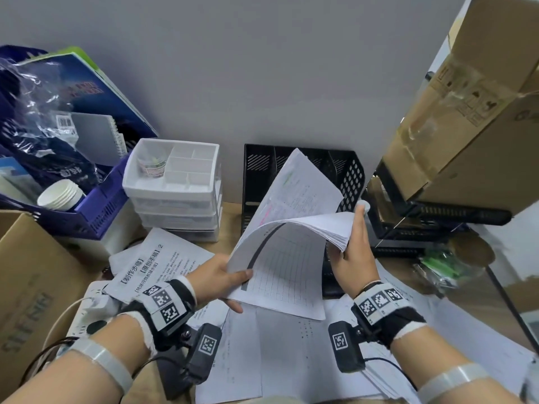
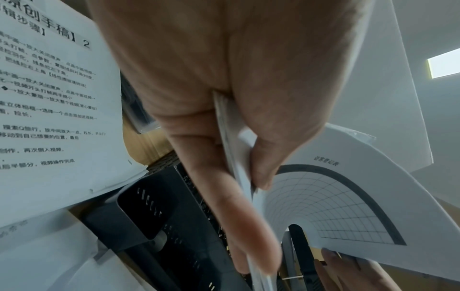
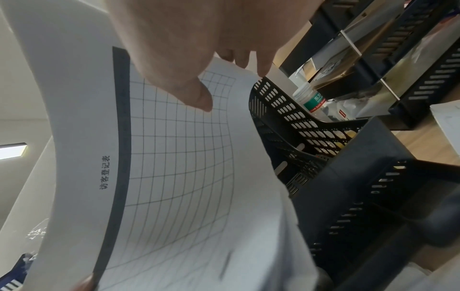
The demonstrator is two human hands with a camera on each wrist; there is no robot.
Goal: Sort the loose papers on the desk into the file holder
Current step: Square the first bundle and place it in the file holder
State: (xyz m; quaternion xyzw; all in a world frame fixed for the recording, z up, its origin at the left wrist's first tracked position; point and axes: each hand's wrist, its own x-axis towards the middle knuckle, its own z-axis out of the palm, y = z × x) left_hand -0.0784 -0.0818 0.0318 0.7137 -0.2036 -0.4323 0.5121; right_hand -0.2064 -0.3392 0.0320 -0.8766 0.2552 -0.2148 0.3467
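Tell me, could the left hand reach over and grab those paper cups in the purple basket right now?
Probably not as things stand. The left hand is pinching the stack of papers that the right hand also holds, so it is occupied. The paper cups sit uncovered in the purple basket, far off to its left.

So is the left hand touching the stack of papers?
Touching: the left wrist view shows the left hand pinching the stack of papers between thumb and fingers.
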